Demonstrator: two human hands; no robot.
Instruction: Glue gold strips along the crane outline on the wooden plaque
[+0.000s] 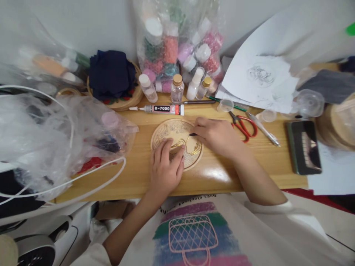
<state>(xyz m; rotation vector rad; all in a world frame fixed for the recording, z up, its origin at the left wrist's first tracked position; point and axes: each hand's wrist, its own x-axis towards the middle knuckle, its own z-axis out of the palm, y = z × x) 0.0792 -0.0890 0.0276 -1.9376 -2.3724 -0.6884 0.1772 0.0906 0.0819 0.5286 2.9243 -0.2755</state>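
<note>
A round wooden disc [177, 125] with a drawn pattern lies on the wooden table. Gold wire [195, 149] forms curved lines on its middle and right side. My left hand [166, 166] rests over the disc's lower left part, fingers apart, with thumb and fingertips against the disc and wire. At the disc's upper right, my right hand [216, 136] is closed around a thin dark-tipped tool [192, 134], whose tip is by the gold wire. Most of the tool is hidden in the fingers.
Behind the disc are a B-7000 glue tube [162, 109], small bottles [177, 88] and a bag of jars [170, 48]. To the right lie red-handled pliers [245, 127], a silver pen [263, 129] and a phone [304, 147]. Plastic bags [63, 136] and white cables [102, 183] are at the left.
</note>
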